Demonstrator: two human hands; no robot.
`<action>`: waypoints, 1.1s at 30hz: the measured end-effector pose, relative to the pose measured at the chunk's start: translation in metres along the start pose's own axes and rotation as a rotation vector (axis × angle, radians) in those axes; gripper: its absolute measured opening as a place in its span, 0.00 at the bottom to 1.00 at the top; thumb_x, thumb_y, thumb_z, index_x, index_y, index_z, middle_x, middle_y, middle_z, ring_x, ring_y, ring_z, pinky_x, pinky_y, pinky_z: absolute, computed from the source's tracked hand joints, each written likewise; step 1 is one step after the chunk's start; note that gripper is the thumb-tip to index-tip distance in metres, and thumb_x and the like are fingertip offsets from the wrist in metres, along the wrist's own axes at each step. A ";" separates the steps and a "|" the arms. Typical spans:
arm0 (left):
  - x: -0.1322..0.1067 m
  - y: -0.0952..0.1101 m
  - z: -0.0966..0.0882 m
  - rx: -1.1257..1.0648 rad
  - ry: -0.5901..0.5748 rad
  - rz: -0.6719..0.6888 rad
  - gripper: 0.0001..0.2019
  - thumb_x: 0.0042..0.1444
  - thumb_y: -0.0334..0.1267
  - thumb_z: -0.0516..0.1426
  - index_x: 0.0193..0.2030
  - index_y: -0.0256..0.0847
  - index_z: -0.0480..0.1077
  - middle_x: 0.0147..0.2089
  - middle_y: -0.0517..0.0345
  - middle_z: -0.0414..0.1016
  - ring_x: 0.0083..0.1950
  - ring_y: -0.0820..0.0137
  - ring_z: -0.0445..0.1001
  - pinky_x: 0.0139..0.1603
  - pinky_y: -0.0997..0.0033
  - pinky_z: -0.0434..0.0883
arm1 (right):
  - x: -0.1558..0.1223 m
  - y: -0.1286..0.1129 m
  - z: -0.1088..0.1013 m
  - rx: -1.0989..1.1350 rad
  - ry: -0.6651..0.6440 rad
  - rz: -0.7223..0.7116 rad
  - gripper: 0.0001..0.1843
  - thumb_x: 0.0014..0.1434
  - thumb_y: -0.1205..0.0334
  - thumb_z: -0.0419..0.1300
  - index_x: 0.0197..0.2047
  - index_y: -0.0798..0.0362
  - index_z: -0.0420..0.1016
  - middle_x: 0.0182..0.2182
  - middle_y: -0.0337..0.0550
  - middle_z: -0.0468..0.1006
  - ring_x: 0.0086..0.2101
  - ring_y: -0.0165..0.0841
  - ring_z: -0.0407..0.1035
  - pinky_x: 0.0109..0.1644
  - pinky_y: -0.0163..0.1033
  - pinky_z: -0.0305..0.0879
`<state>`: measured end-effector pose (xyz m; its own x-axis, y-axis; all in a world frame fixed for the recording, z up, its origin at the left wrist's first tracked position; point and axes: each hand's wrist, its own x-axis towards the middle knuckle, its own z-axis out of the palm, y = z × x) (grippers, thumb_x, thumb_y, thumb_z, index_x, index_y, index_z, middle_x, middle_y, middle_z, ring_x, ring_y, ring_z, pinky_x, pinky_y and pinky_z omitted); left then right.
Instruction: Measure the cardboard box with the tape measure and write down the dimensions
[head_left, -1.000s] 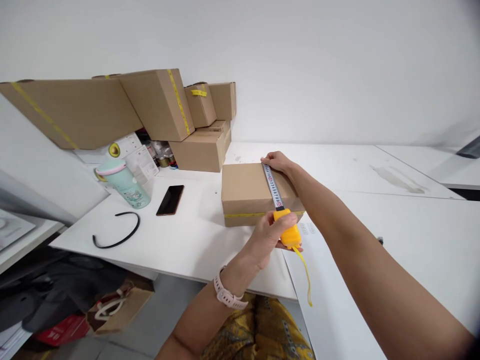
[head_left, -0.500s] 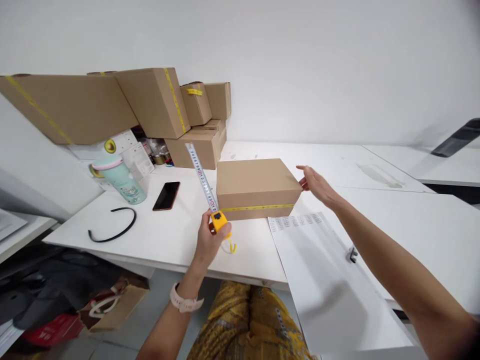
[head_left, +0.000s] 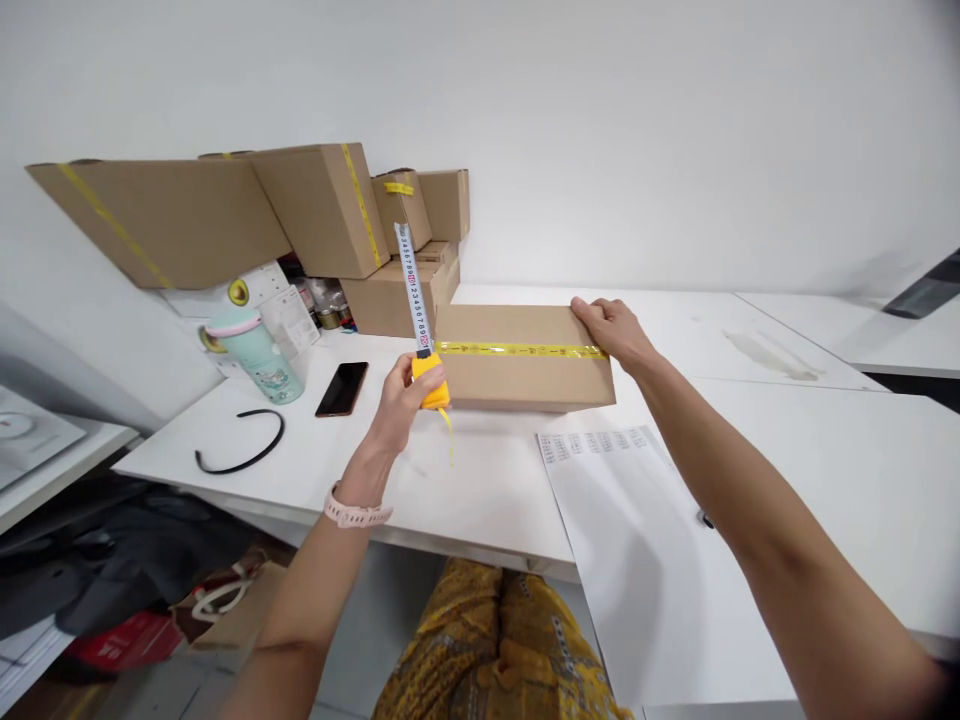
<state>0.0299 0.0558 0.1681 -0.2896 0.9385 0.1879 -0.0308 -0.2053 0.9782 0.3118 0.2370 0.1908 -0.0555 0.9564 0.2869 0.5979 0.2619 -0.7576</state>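
Observation:
A brown cardboard box [head_left: 525, 372] with a yellow tape strip across its top lies on the white table [head_left: 480, 480]. My right hand [head_left: 609, 330] grips its far right corner, fingers curled over the edge. My left hand [head_left: 405, 395] is closed round a yellow tape measure [head_left: 430, 385] at the box's left end. The white numbered blade [head_left: 412, 285] sticks up and away from the case, free in the air.
Several taped cardboard boxes [head_left: 315, 215] are stacked at the back left. A mint cup [head_left: 256, 357], a black phone [head_left: 342, 388] and a black headband [head_left: 241, 452] lie to the left. A printed sheet [head_left: 637, 540] lies in front of the box.
The tape came off the box top and my left hand swung it left, blade now upright. The box got turned so its yellow strip faces up, and my right hand took its far right corner.

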 end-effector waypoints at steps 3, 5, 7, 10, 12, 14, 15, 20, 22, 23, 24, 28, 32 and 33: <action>-0.031 -0.004 0.012 0.073 0.019 0.054 0.26 0.46 0.48 0.69 0.48 0.44 0.66 0.38 0.61 0.71 0.34 0.72 0.72 0.34 0.71 0.74 | -0.008 -0.001 0.006 0.094 0.027 -0.149 0.19 0.64 0.44 0.56 0.40 0.51 0.75 0.57 0.53 0.73 0.50 0.42 0.70 0.53 0.46 0.65; -0.060 -0.010 0.024 0.127 -0.076 0.031 0.28 0.47 0.47 0.70 0.52 0.45 0.65 0.39 0.60 0.72 0.35 0.70 0.72 0.34 0.73 0.72 | -0.012 -0.005 0.009 0.082 0.003 -0.278 0.15 0.66 0.51 0.53 0.43 0.50 0.76 0.55 0.50 0.76 0.50 0.43 0.70 0.55 0.48 0.64; -0.088 -0.017 0.038 0.105 -0.243 -0.059 0.29 0.49 0.46 0.69 0.55 0.46 0.65 0.41 0.58 0.73 0.37 0.69 0.72 0.35 0.72 0.71 | -0.014 -0.009 0.010 -0.006 -0.015 -0.389 0.15 0.66 0.57 0.50 0.46 0.48 0.77 0.50 0.48 0.80 0.50 0.43 0.71 0.57 0.50 0.63; -0.114 -0.033 0.057 0.018 -0.383 -0.190 0.30 0.49 0.47 0.69 0.57 0.47 0.65 0.43 0.56 0.73 0.39 0.68 0.71 0.37 0.70 0.72 | -0.014 -0.013 0.012 -0.134 0.013 -0.512 0.17 0.66 0.62 0.47 0.48 0.47 0.77 0.48 0.46 0.82 0.50 0.44 0.72 0.61 0.53 0.58; -0.118 -0.042 0.066 -0.049 -0.417 -0.257 0.30 0.48 0.48 0.69 0.57 0.46 0.65 0.42 0.57 0.72 0.39 0.67 0.71 0.36 0.70 0.71 | -0.014 -0.013 0.014 -0.188 0.040 -0.554 0.19 0.66 0.64 0.45 0.50 0.47 0.76 0.49 0.46 0.81 0.49 0.44 0.72 0.62 0.54 0.55; -0.118 -0.049 0.072 -0.111 -0.433 -0.302 0.30 0.48 0.49 0.69 0.56 0.46 0.66 0.39 0.58 0.71 0.37 0.68 0.70 0.34 0.71 0.70 | -0.014 -0.012 0.015 -0.233 0.047 -0.567 0.21 0.67 0.64 0.43 0.54 0.45 0.73 0.48 0.46 0.81 0.49 0.45 0.71 0.59 0.55 0.56; -0.117 -0.052 0.074 -0.136 -0.438 -0.313 0.30 0.48 0.49 0.69 0.56 0.45 0.66 0.38 0.58 0.71 0.36 0.69 0.69 0.34 0.71 0.69 | -0.015 -0.012 0.015 -0.253 0.044 -0.570 0.22 0.67 0.65 0.43 0.56 0.45 0.72 0.47 0.46 0.81 0.48 0.46 0.70 0.57 0.55 0.57; -0.119 -0.059 0.078 -0.216 -0.456 -0.343 0.30 0.50 0.47 0.69 0.57 0.45 0.65 0.38 0.59 0.70 0.34 0.71 0.69 0.33 0.71 0.70 | -0.019 -0.013 0.015 -0.379 0.037 -0.625 0.28 0.66 0.67 0.43 0.64 0.44 0.68 0.44 0.50 0.77 0.44 0.48 0.67 0.50 0.53 0.58; -0.122 -0.061 0.079 -0.226 -0.457 -0.356 0.29 0.50 0.48 0.69 0.56 0.45 0.65 0.37 0.60 0.70 0.33 0.71 0.69 0.33 0.71 0.71 | -0.021 -0.013 0.015 -0.424 0.040 -0.661 0.29 0.66 0.67 0.44 0.65 0.41 0.69 0.43 0.50 0.76 0.42 0.47 0.65 0.48 0.53 0.58; -0.124 -0.062 0.080 -0.225 -0.457 -0.360 0.30 0.50 0.48 0.69 0.56 0.45 0.65 0.37 0.60 0.70 0.33 0.71 0.70 0.33 0.70 0.71 | -0.021 -0.012 0.015 -0.440 0.043 -0.684 0.29 0.66 0.67 0.44 0.65 0.39 0.69 0.44 0.50 0.75 0.42 0.46 0.65 0.48 0.53 0.58; -0.125 -0.063 0.081 -0.222 -0.457 -0.366 0.30 0.50 0.48 0.69 0.56 0.45 0.65 0.37 0.60 0.69 0.33 0.71 0.70 0.33 0.70 0.72 | -0.022 -0.011 0.015 -0.454 0.046 -0.707 0.29 0.67 0.67 0.44 0.65 0.37 0.70 0.45 0.50 0.75 0.42 0.46 0.64 0.48 0.53 0.58; -0.128 -0.067 0.084 -0.159 -0.433 -0.372 0.32 0.48 0.49 0.69 0.58 0.45 0.64 0.39 0.59 0.69 0.35 0.70 0.70 0.35 0.67 0.73 | -0.023 -0.009 0.015 -0.501 0.031 -0.768 0.27 0.70 0.62 0.45 0.66 0.31 0.70 0.48 0.49 0.74 0.43 0.46 0.62 0.48 0.53 0.57; -0.126 -0.071 0.086 -0.023 -0.382 -0.313 0.32 0.48 0.47 0.69 0.58 0.43 0.65 0.43 0.55 0.71 0.40 0.67 0.69 0.40 0.66 0.71 | -0.023 -0.007 0.014 -0.512 0.022 -0.768 0.27 0.71 0.61 0.44 0.65 0.31 0.70 0.49 0.49 0.74 0.44 0.46 0.62 0.48 0.53 0.56; -0.125 -0.072 0.086 0.001 -0.380 -0.299 0.32 0.48 0.47 0.69 0.59 0.42 0.65 0.44 0.54 0.71 0.41 0.66 0.69 0.41 0.66 0.71 | -0.022 -0.007 0.015 -0.513 0.023 -0.765 0.27 0.71 0.61 0.44 0.65 0.31 0.71 0.49 0.49 0.74 0.44 0.46 0.61 0.48 0.53 0.56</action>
<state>0.1508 -0.0230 0.0817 0.1018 0.9913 -0.0832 -0.0588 0.0895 0.9942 0.2969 0.2155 0.1814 -0.5690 0.5420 0.6185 0.6867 0.7269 -0.0053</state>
